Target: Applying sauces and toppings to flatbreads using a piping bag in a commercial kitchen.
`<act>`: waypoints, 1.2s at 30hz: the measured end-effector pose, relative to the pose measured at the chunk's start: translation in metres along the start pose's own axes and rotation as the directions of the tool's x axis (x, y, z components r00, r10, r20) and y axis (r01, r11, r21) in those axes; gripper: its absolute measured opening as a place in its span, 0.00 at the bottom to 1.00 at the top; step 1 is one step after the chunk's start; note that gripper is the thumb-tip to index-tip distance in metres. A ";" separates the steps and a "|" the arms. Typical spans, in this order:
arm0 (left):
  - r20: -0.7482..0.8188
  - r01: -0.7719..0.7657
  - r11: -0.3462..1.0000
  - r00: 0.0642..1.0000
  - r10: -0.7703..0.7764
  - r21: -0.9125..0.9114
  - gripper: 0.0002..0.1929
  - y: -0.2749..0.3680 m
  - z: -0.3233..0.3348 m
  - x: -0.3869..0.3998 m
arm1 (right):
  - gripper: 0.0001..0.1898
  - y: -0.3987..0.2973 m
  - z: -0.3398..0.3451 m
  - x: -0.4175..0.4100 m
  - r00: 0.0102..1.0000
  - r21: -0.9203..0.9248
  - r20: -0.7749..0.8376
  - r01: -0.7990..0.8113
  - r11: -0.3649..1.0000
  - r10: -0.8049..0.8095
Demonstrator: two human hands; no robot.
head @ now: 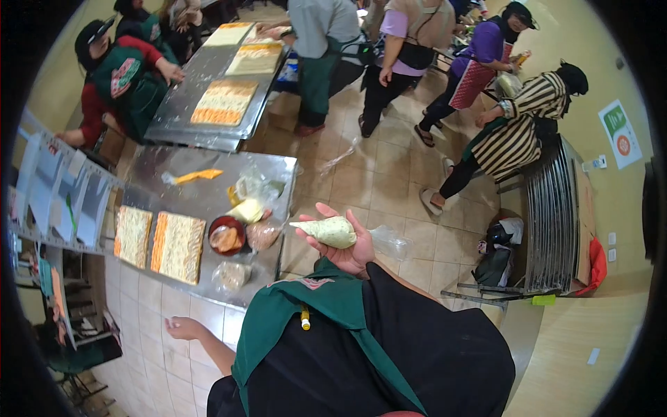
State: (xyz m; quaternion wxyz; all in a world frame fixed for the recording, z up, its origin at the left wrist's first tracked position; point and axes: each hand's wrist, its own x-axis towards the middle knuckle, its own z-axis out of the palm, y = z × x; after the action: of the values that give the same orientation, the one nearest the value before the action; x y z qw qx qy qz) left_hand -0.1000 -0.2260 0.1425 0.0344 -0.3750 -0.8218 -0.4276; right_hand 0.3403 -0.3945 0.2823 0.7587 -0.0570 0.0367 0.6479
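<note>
My right hand (344, 242) is palm up, holding a clear plastic piping bag (331, 232) of pale, green-flecked filling; its tip points left and its loose end trails to the right. My left hand (185, 329) hangs low beside the steel table, loosely curled, with nothing visible in it. On that table (177, 206) lie two slabs, a narrower one (133, 237) and a wider one (178, 247), with pale and orange topping. Nearer me are a dark red bowl (226, 235) with an orange-brown lump, a bag of brownish filling (263, 234), a bag of pale filling (248, 210) and an orange piping bag (199, 176).
A second steel table (193, 107) beyond bears several topped slabs. A person in a green apron (127, 78) stands left of it; several other people stand beyond and to the right. A plastic-wrapped lump (233, 274) lies near the table's edge. Stacked metal trays (555, 219) stand at right.
</note>
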 end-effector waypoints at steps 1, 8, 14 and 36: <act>-0.008 -0.070 0.997 0.998 0.069 -0.036 0.16 0.024 0.008 0.004 | 0.32 -0.011 0.004 0.003 1.000 -0.037 0.013 0.013 0.999 -0.013; 0.155 -0.070 0.851 0.972 0.175 -0.520 0.15 0.173 0.053 -0.038 | 0.32 -0.075 0.023 0.008 0.996 -0.059 0.030 0.089 0.994 -0.087; 0.408 0.131 0.810 0.902 0.142 -0.572 0.14 0.237 0.056 -0.110 | 0.31 -0.120 0.019 0.015 0.988 -0.039 0.023 0.155 0.987 -0.154; 0.978 0.599 0.787 -0.037 0.207 -0.144 0.13 0.292 0.186 -0.294 | 0.28 -0.240 -0.006 0.200 0.978 -0.228 -0.207 -0.076 0.971 0.028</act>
State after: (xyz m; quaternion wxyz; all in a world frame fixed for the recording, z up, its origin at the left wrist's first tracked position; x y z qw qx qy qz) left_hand 0.3479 -0.1600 0.1120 -0.7300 -0.4200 -0.4791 -0.2475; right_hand 0.6091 -0.2368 0.2595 0.7214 -0.2111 0.0384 0.6584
